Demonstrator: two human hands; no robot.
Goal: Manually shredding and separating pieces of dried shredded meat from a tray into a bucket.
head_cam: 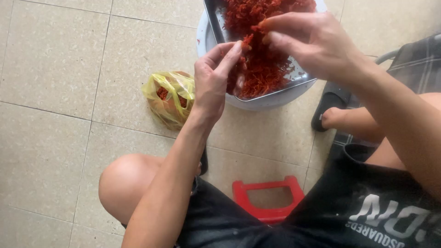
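A metal tray (274, 94) heaped with red shredded pieces (264, 69) rests on a pale round basin (206, 39) on the tiled floor. My left hand (213, 80) is raised at the tray's near left edge, thumb and fingers pinching a small red piece (245, 47). My right hand (312, 39) hovers over the tray, its fingertips pinching a red piece (258, 26) right beside the left fingertips. The two hands almost touch above the heap.
A yellow plastic bag (170, 98) with red bits inside lies on the floor left of the basin. A red plastic stool (268, 197) shows between my legs. A black sandal on a foot (328, 108) lies right of the basin.
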